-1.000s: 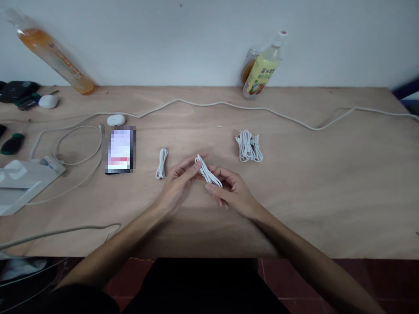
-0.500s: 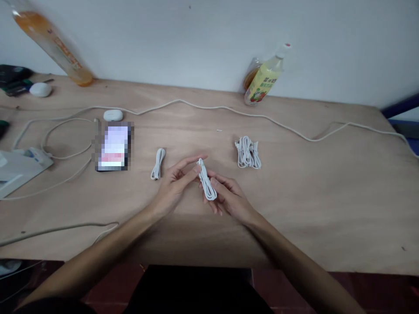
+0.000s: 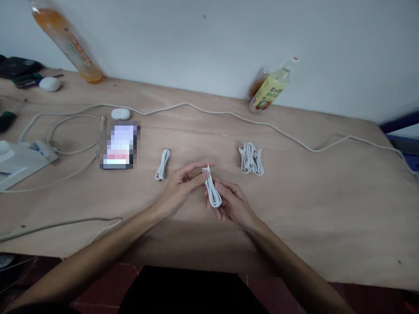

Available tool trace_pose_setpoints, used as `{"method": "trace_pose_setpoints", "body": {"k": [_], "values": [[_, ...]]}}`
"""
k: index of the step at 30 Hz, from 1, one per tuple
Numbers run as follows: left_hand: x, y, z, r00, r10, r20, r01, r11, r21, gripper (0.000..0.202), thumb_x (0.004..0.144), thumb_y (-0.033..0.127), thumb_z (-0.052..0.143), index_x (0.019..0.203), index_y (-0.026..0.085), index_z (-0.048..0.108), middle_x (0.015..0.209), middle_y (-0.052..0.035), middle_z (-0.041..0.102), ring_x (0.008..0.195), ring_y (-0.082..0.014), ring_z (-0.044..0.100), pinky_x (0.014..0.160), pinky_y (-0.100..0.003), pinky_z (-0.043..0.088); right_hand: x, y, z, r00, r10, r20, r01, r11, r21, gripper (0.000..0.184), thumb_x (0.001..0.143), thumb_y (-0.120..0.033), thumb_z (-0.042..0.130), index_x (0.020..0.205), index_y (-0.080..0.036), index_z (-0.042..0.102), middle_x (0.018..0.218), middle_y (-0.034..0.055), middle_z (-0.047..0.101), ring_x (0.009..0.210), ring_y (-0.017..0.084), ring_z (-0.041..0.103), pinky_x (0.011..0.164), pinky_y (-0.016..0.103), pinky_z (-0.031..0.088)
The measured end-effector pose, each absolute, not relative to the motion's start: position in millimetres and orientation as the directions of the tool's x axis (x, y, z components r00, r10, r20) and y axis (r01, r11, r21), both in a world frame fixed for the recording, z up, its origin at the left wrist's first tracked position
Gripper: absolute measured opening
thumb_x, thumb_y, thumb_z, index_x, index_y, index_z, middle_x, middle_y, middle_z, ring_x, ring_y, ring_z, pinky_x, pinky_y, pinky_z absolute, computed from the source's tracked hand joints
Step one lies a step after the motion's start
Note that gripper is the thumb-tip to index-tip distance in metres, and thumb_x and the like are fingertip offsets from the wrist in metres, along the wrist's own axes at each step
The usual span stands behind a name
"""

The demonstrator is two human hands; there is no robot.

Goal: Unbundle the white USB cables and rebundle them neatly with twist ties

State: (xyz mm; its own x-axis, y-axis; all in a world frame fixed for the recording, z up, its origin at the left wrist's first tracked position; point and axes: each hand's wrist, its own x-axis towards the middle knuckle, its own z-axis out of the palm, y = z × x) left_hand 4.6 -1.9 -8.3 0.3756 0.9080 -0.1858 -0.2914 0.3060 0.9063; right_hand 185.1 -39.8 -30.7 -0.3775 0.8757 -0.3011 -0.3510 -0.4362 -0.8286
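Note:
A folded white cable (image 3: 214,196) is held between my two hands above the wooden table (image 3: 310,218). My left hand (image 3: 183,185) pinches its upper end between thumb and fingers. Lower down, my right hand (image 3: 234,200) grips the bundle from the right, thumb on top and fingers beneath. Left of my hands, a single bundled white cable (image 3: 163,165) lies on the wood. Beyond my right hand rests a cluster of several white cable bundles (image 3: 251,159). The undersides of the fingers are partly hidden.
A phone (image 3: 120,146) with a blurred screen and a white earbud case (image 3: 120,114) lie on the left. A long white cord (image 3: 229,113) crosses the back. An orange drink bottle (image 3: 70,43) and a yellow-labelled bottle (image 3: 271,89) stand by the wall.
The camera view has tilted and shifted slightly. Both hands keep hold of the cable, whose upper end now points more upright. The other bundles stay in place on the table.

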Motion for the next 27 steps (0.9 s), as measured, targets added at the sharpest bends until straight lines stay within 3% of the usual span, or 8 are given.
{"method": "trace_pose_setpoints", "body": {"k": [5,13,20,27], "values": [[6.5,-1.4,-7.0,0.413,0.892,-0.184,-0.371,0.35,0.86,0.046,0.089,0.047,0.088,0.126,0.02,0.081,0.075,-0.0003,0.073,0.06,-0.0149,0.063,0.057,-0.028,0.053,185.9,-38.0,-25.9,-0.419,0.861,-0.288,-0.34,-0.443,-0.83,0.049,0.091,-0.066,0.08,0.1,-0.018,0.078,0.073,0.0016,0.075,0.043,0.009,0.055,0.038,0.021,0.043],[7.4,3.4,-12.4,0.317,0.935,-0.161,-0.372,0.279,0.885,0.039,0.075,0.043,0.099,0.097,0.018,0.079,0.079,0.001,0.077,0.067,-0.012,0.066,0.072,-0.027,0.054,187.0,-36.7,-27.2,-0.442,0.859,-0.257,-0.276,-0.403,-0.873,0.04,0.094,-0.056,0.081,0.098,-0.017,0.073,0.073,-0.002,0.066,0.046,0.007,0.051,0.038,0.018,0.038],[8.2,4.2,-10.2,0.339,0.929,-0.15,-0.318,0.263,0.911,0.038,0.079,0.045,0.095,0.096,0.017,0.075,0.077,0.0016,0.076,0.063,-0.013,0.067,0.072,-0.03,0.055,183.2,-38.6,-26.3,-0.444,0.853,-0.274,-0.284,-0.424,-0.86,0.047,0.094,-0.064,0.079,0.092,-0.018,0.07,0.067,-0.0045,0.061,0.042,0.007,0.048,0.037,0.019,0.037],[7.4,1.9,-10.5,0.306,0.935,-0.177,-0.301,0.271,0.914,0.038,0.077,0.046,0.096,0.095,0.017,0.079,0.085,-0.002,0.079,0.079,-0.0168,0.071,0.083,-0.032,0.056,182.7,-41.9,-24.5,-0.46,0.833,-0.308,-0.328,-0.482,-0.813,0.045,0.093,-0.063,0.08,0.092,-0.019,0.069,0.065,-0.0051,0.062,0.04,0.006,0.045,0.034,0.018,0.032]]}}
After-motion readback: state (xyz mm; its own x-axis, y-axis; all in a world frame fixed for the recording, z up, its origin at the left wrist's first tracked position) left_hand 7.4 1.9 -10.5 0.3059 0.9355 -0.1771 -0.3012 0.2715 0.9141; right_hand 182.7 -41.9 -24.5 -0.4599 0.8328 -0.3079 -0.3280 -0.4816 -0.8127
